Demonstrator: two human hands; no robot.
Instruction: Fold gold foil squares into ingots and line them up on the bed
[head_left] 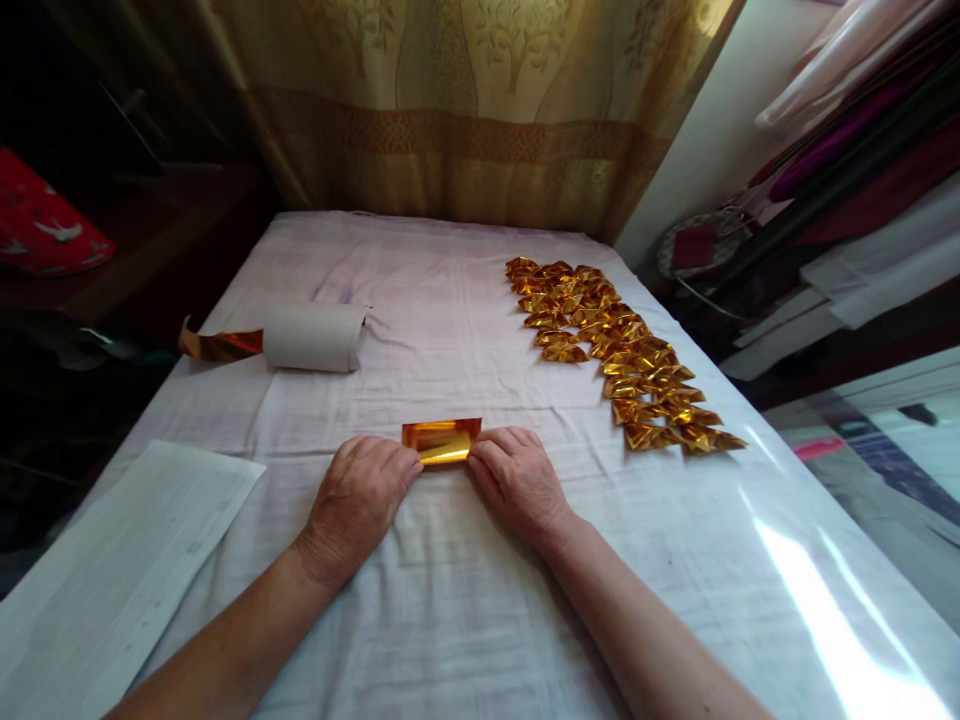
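A small rectangle of shiny gold foil paper [444, 440] lies flat near the middle of the cloth-covered surface. My left hand [361, 490] pinches its near left corner, fingers pressed together. At the near right corner, my right hand [517, 480] grips the foil the same way, thumb and fingers closed. The foil's near edge looks folded over into a bright strip. Off to the right, several folded gold foil ingots [622, 345] lie close together in rows.
A white paper roll [311, 337] with a gold foil strip [225, 345] sticking out lies at the left. Printed sheets [142, 570] rest at the near left. A patterned curtain [465, 110] hangs behind the white cloth [405, 270]. Clothes [885, 230] hang at the right.
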